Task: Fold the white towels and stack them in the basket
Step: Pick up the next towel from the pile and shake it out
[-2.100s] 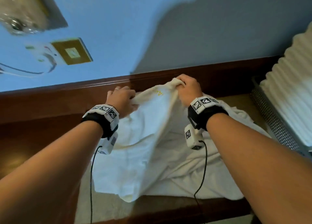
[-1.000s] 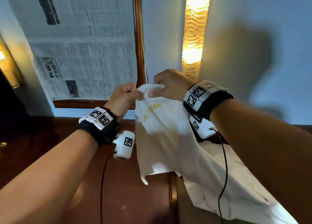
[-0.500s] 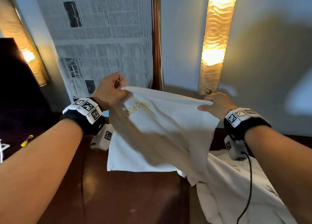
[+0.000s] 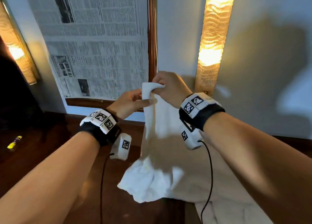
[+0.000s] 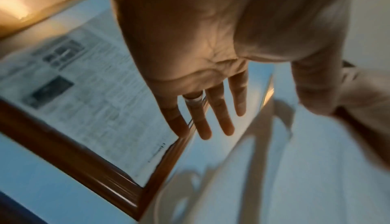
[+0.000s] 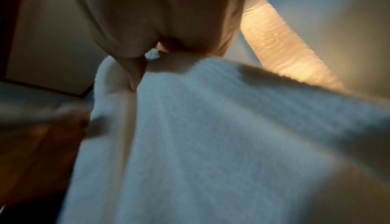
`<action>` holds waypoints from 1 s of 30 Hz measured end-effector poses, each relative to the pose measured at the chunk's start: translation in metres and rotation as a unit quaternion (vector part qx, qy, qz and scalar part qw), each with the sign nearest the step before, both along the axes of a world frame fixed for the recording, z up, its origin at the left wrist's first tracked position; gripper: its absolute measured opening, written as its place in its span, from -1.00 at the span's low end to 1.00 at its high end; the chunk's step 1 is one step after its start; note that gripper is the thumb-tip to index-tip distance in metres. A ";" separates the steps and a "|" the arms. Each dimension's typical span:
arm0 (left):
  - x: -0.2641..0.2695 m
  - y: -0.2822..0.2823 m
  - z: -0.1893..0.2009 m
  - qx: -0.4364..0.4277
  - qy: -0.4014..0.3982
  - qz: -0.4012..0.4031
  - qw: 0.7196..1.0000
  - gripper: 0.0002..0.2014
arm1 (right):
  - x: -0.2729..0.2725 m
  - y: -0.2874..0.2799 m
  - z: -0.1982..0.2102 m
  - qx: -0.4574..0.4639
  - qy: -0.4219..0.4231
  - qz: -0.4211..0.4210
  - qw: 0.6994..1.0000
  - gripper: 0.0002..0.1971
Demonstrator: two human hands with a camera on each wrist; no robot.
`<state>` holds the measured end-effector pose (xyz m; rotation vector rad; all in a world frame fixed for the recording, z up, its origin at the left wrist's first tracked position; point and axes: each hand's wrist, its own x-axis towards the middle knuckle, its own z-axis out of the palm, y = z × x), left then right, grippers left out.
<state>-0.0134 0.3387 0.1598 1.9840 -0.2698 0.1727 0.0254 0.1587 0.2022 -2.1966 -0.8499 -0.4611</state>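
Newspaper [image 4: 94, 43] covers the mirror at eleven o'clock; right hand [image 4: 170, 88] pinches the hanging white towel [image 4: 160, 139], left hand [image 4: 128, 103] fingers spread beside it

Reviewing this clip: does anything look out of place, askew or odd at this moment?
One stray item: a yellow marker-like object lies on the dark wooden surface at far left. The white towel hangs bunched from the right hand, with the left hand beside it, as expected mid-fold.
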 end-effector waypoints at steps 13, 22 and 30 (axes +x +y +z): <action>-0.041 0.129 0.025 0.085 -0.189 0.092 0.974 -0.81 | -0.017 -0.010 -0.090 -0.113 0.036 -0.185 0.976 -0.67; -0.054 0.180 0.021 0.023 -0.144 0.031 0.989 -0.67 | -0.067 0.019 -0.065 -0.001 0.020 -0.343 0.939 -0.74; -0.067 0.109 -0.004 -0.036 -0.083 -0.122 0.988 -0.78 | -0.117 0.113 -0.005 0.004 -0.091 -0.185 0.979 -0.87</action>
